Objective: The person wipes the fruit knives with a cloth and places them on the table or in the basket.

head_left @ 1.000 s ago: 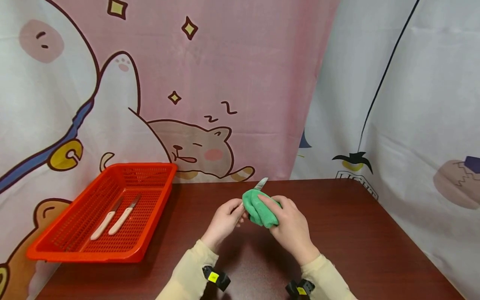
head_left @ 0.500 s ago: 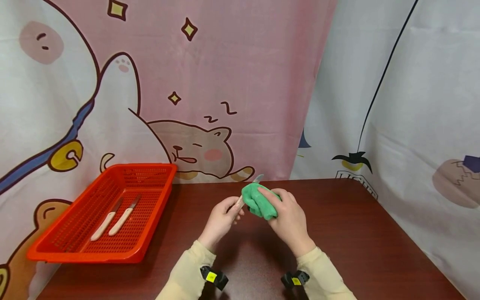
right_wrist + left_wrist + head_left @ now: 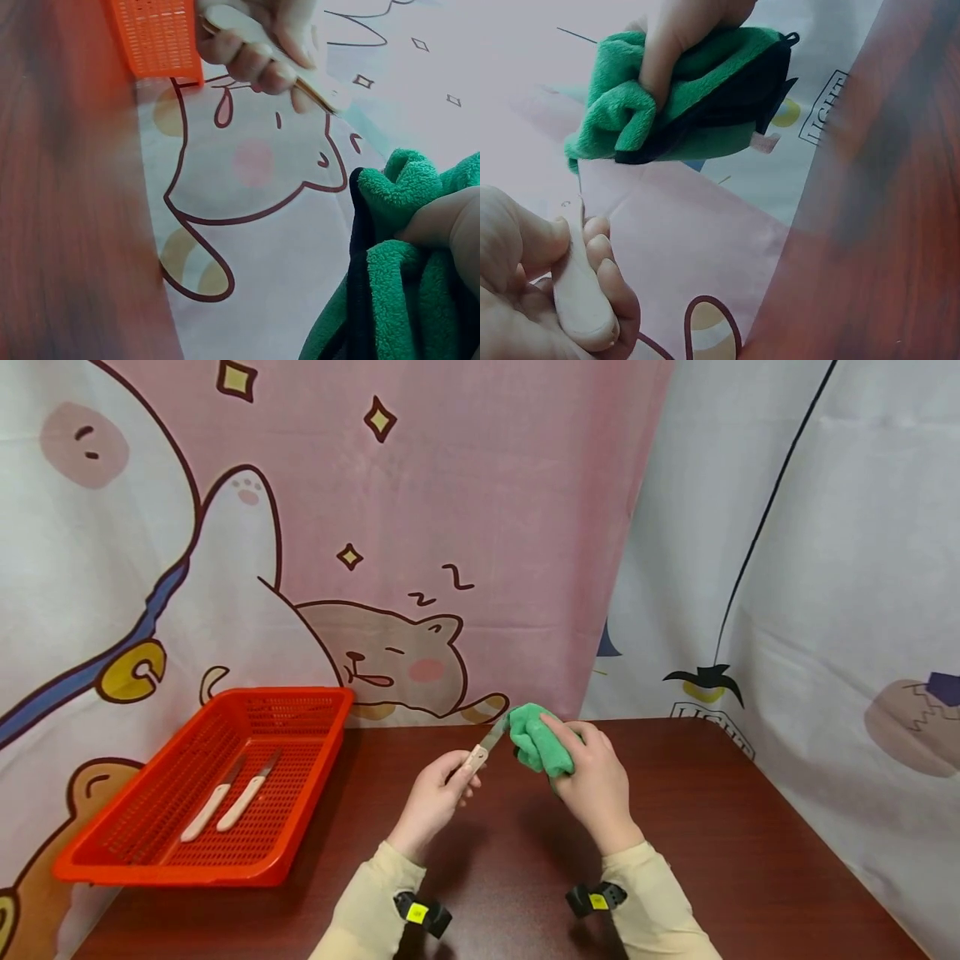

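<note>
My left hand point(image 3: 437, 793) grips a knife by its pale handle point(image 3: 581, 292), blade slanting up and to the right. The bare part of the blade point(image 3: 492, 735) shows between the handle and a green cloth point(image 3: 542, 745). Bunched in my right hand point(image 3: 597, 789), the cloth overlaps the blade's tip, which is hidden. Dark edging point(image 3: 705, 112) runs along the cloth in the left wrist view. In the right wrist view the left fingers point(image 3: 255, 64) curl round the handle, and the cloth's folds point(image 3: 409, 187) sit near the right thumb.
An orange-red plastic basket point(image 3: 277, 860) stands on the left of the dark wooden table point(image 3: 712, 827). Two pale-handled knives point(image 3: 243, 802) lie in it side by side. A printed curtain point(image 3: 525, 568) hangs behind the table and along its right side.
The cloth has slid from near the handle up toward the blade's tip, baring the lower blade. My right hand has moved up and right with it; the left hand has shifted slightly left.
</note>
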The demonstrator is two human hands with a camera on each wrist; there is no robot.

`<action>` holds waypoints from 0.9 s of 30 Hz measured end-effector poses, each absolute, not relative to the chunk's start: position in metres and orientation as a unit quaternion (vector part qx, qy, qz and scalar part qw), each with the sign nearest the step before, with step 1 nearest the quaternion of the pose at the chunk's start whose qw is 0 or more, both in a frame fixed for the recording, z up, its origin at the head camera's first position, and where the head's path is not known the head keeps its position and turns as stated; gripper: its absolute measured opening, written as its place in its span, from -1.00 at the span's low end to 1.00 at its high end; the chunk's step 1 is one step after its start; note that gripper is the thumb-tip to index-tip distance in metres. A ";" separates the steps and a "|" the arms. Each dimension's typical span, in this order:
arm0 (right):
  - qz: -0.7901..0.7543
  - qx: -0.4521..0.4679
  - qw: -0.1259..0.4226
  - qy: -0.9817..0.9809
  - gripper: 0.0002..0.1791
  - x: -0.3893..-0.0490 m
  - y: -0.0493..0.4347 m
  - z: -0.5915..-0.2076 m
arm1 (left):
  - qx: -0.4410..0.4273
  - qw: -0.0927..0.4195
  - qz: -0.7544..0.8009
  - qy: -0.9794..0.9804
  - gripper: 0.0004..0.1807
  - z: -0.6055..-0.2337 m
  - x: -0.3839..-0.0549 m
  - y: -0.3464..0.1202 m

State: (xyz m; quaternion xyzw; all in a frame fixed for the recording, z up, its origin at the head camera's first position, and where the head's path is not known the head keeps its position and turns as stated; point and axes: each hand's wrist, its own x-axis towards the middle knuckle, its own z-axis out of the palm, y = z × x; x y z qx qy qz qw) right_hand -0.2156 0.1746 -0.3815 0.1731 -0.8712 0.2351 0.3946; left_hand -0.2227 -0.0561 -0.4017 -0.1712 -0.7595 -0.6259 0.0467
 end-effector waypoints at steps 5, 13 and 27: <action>0.248 0.158 0.404 -0.866 -0.12 -0.218 0.181 -0.380 | -0.169 0.049 -0.624 -0.762 -0.84 -0.400 -0.225 -0.060; 0.277 0.159 0.410 -0.854 -0.16 -0.215 0.182 -0.376 | -0.150 0.038 -0.645 -0.748 -0.83 -0.400 -0.226 -0.064; 0.268 0.271 0.405 -0.831 -0.12 -0.204 0.160 -0.378 | -0.138 0.043 -0.654 -0.743 -0.82 -0.395 -0.223 -0.067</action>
